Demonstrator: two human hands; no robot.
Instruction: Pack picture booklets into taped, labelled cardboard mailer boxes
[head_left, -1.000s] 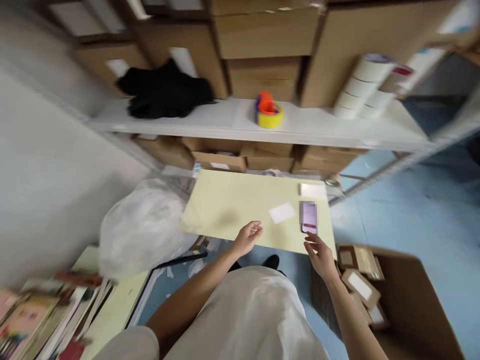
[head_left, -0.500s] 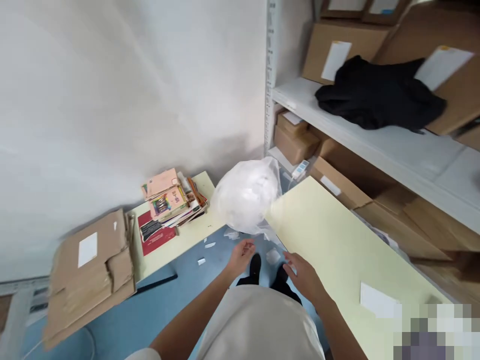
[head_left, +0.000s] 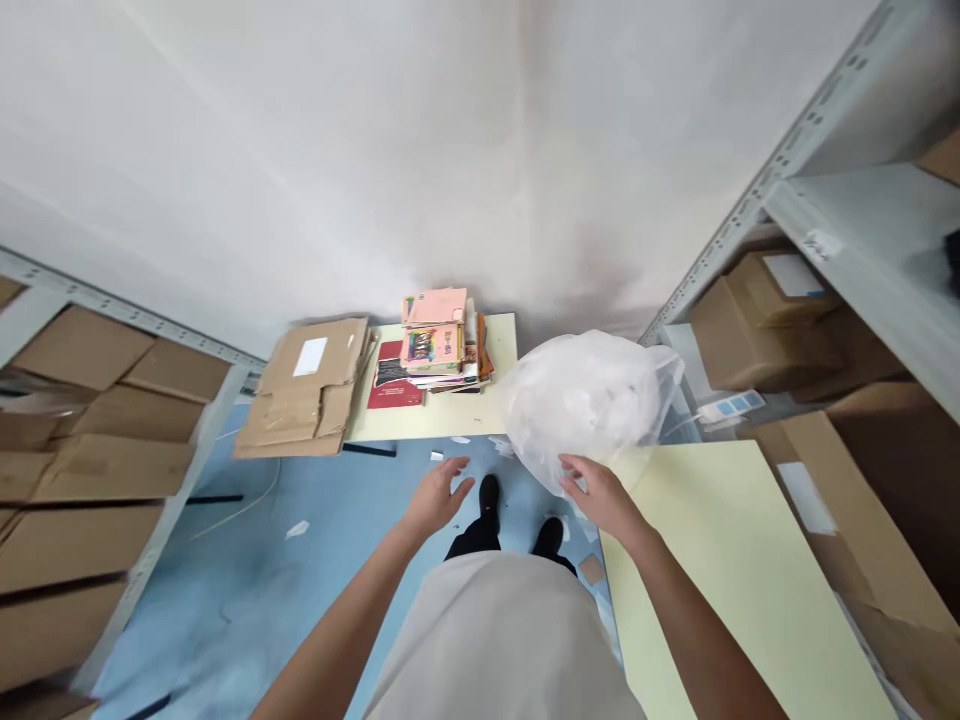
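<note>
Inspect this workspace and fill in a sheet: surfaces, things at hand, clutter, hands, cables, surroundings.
Surfaces: near table, pale, at right; far table bears books, with flattened cardboard at its left end.
Things at hand: bulging white bag between the tables, nearest the right hand; contact unclear.
Clutter: white scraps on the blue floor.
Hands: left hand and right hand empty, fingers loosely curled.
Cables: thin cable on the floor at left; power strip at right.
Surroundings: wall ahead; boxes on shelving both sides.
</note>
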